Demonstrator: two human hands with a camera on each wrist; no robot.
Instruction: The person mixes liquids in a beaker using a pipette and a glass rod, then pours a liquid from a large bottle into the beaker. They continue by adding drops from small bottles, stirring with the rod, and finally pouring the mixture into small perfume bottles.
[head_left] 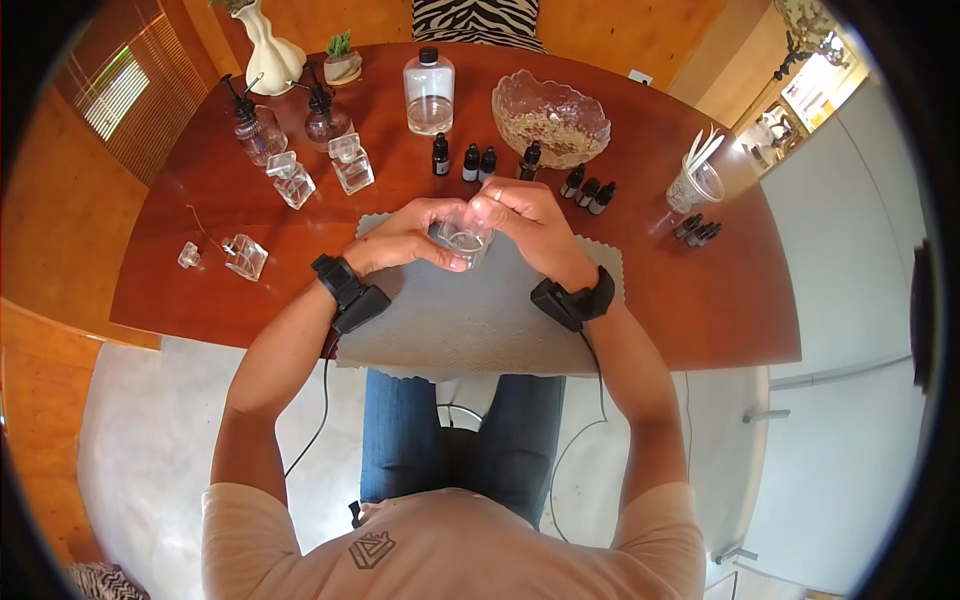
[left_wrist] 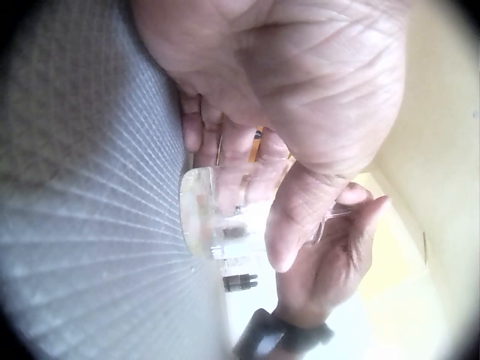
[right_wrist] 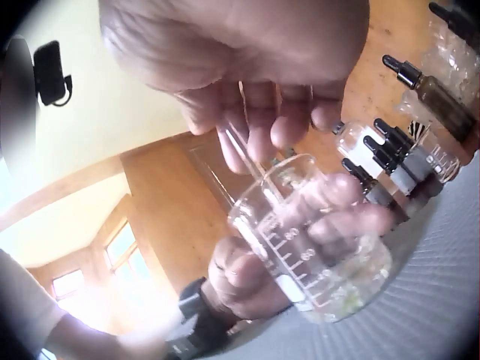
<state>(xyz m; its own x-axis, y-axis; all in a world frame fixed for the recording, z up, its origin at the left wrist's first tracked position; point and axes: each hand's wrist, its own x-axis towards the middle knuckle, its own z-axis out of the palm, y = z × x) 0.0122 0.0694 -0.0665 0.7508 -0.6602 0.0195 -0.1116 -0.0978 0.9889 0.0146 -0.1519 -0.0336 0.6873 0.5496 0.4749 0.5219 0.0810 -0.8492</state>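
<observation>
A clear glass beaker (right_wrist: 300,259) with white graduation marks stands low over the grey mat (head_left: 450,310), a little clear liquid at its bottom. My left hand (head_left: 408,240) holds it from the side, thumb in front and fingers behind, seen through the glass in the right wrist view. Above the rim, my right hand (head_left: 528,220) pinches a thin clear rod (right_wrist: 251,154), whose lower part reaches down into the beaker. In the left wrist view the beaker (left_wrist: 198,214) is partly covered by my left thumb (left_wrist: 289,225).
Behind the hands stand several small black-capped bottles (head_left: 471,163), a large clear bottle (head_left: 430,100) and a glass bowl (head_left: 550,125). Square glass bottles (head_left: 352,170) and pump bottles (head_left: 258,130) are at left. A cup with white sticks (head_left: 695,188) stands at right.
</observation>
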